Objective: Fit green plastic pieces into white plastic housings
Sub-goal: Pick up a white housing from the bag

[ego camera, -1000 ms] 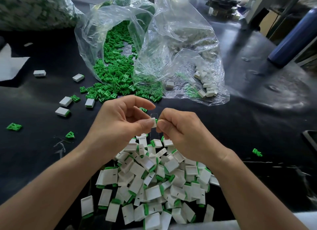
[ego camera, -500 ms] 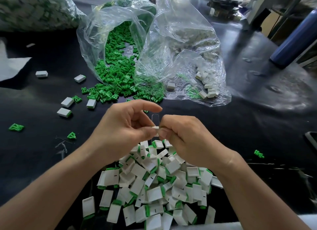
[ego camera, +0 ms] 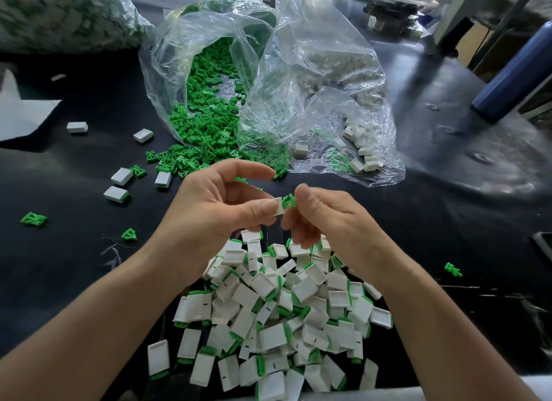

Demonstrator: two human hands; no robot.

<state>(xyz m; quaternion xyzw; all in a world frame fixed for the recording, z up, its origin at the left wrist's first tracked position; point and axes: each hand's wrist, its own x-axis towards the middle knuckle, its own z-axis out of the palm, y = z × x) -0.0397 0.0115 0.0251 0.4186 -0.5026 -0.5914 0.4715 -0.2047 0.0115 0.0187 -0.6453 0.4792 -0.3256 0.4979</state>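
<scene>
On the left, the left hand is raised over the black worktop. Its grip is narrow and pinches a white housing between the thumb and the fingers, while the index finger stands free above. Half a second ago the two hands were pressed close together and almost nothing green showed between them. Now they have moved a little apart, and the green piece is plainly visible at the open end of the housing, touching it but mostly outside. To its right, the right hand holds this piece in a tight grip of thumb and fingertips. I judge that the piece is not yet seated, so it must be lined up and pushed in before this unit can join the pile of finished housings lying below the hands.
</scene>
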